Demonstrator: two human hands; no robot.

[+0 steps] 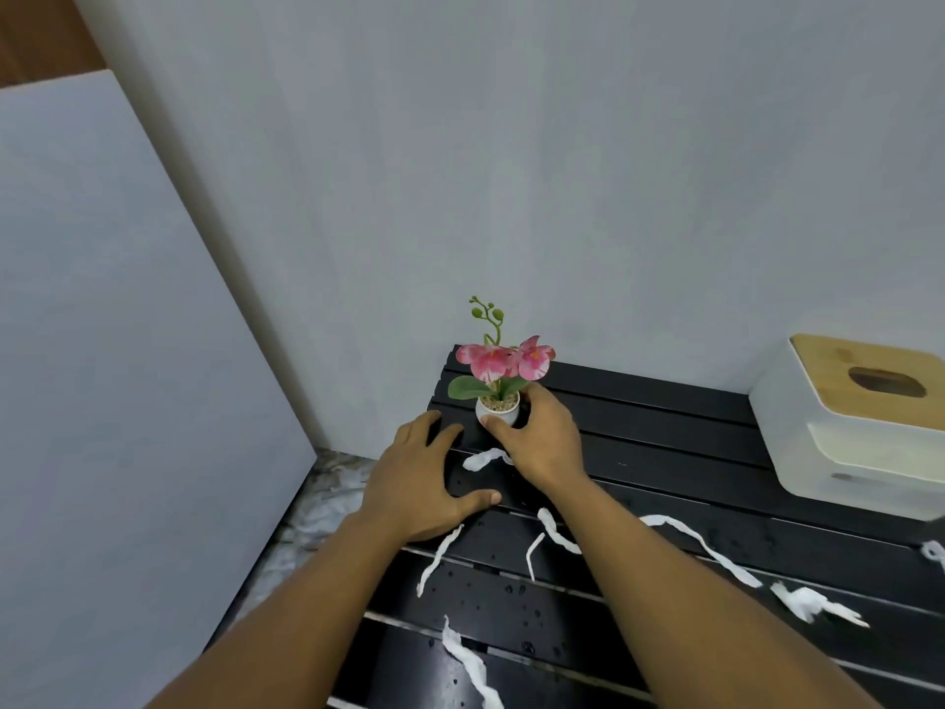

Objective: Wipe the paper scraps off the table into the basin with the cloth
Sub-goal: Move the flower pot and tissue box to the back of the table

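Head view, centre of frame: right hand point(539, 437) curled round small white flower pot point(498, 409) at far left corner of black slatted table point(665, 432), thumb and fingers touching pot; left hand point(424, 483) spread flat, palm down, holding nothing, just beside. Paper scraps point(705, 550) strewn across table through lower centre and lower right. White tissue box point(859, 427) stood at right edge.

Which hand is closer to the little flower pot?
The right hand: its fingers wrap around the flower pot. The left hand lies flat on the black table, just left of the pot, apart from it.
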